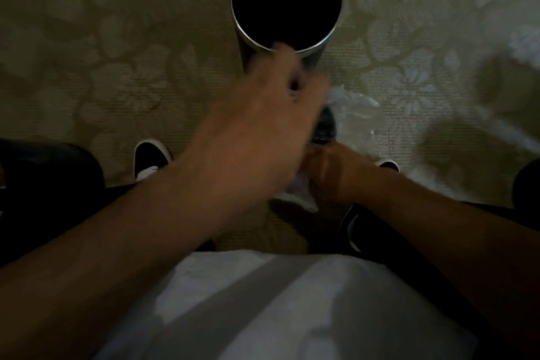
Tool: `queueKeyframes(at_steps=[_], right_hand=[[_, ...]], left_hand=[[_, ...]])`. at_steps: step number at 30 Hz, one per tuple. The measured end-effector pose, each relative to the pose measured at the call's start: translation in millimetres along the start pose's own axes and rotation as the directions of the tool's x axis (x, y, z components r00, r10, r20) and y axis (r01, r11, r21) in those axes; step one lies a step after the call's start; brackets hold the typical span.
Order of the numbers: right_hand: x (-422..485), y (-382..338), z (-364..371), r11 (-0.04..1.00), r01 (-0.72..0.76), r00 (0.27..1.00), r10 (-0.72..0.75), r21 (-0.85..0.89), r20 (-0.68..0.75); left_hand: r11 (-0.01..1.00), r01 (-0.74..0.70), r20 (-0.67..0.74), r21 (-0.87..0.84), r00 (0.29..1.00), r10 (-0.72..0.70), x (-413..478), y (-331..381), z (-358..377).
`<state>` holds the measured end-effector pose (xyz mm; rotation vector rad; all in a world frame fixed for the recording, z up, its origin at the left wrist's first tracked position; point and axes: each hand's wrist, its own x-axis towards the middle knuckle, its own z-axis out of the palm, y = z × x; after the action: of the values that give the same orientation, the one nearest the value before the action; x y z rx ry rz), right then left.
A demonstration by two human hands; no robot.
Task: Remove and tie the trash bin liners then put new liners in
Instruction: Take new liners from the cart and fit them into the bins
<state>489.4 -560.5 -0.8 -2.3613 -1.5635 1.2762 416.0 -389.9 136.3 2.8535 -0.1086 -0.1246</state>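
Left hand (263,114) is motion-blurred, so I cannot tell its fingers' hold. Beyond stands the bin (333,29), dark inside (seemingly unlined). The right hand (336,175) clutches the bunched clear liner (355,107) over the carpet, probably for knotting.

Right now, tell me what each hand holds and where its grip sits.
The right hand grips a pale plastic liner by a bunched part. The left hand is blurred; its grip cannot be told.

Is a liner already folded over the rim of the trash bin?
No, the trash bin shows a bare metal rim, with no plastic over it.
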Motion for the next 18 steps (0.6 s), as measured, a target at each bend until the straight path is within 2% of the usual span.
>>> queueKeyframes(at_steps=[1,2,3,4,6,8,10,13,18], right_hand=[[-1,-2,-4,1.0,-0.014,1.0,0.014,-0.022,0.02],[-4,-8,-9,0.992,-0.033,0.999,0.038,-0.124,0.038],[-5,-11,-11,0.988,-0.046,0.999,0.05,-0.15,0.021],[-5,-11,-10,0.99,-0.046,0.998,0.042,-0.13,-0.036],[-6,-10,-5,0.993,-0.01,1.0,0.008,-0.119,-0.025],[-3,-4,-4,0.978,0.047,0.998,-0.056,-0.203,-0.04],[-4,-7,-6,0.977,0.042,0.999,-0.046,-0.211,-0.014],[-12,-11,-16,0.989,0.06,0.997,-0.067,-0.134,-0.047],[-25,-4,-20,0.985,0.121,0.99,-0.128,-0.126,-0.05]], left_hand=[[0.985,-0.166,0.012,-0.042,0.986,0.167,-2,10,9],[0.964,-0.256,0.099,-0.07,0.96,0.262,-1,14,19],[0.962,-0.263,0.24,-0.068,0.932,0.272,-1,13,32],[0.974,-0.223,0.377,-0.04,0.899,0.222,-2,8,44],[0.987,-0.16,0.516,0.026,0.848,0.124,-7,-5,64],[0.989,-0.128,0.494,0.08,0.866,0.072,-13,-18,73],[0.988,-0.115,0.46,0.107,0.886,0.054,-17,-28,78],[0.989,-0.08,0.571,0.126,0.821,-0.006,-26,-38,80],[0.983,-0.078,0.685,0.168,0.727,-0.059,-44,-51,96]])
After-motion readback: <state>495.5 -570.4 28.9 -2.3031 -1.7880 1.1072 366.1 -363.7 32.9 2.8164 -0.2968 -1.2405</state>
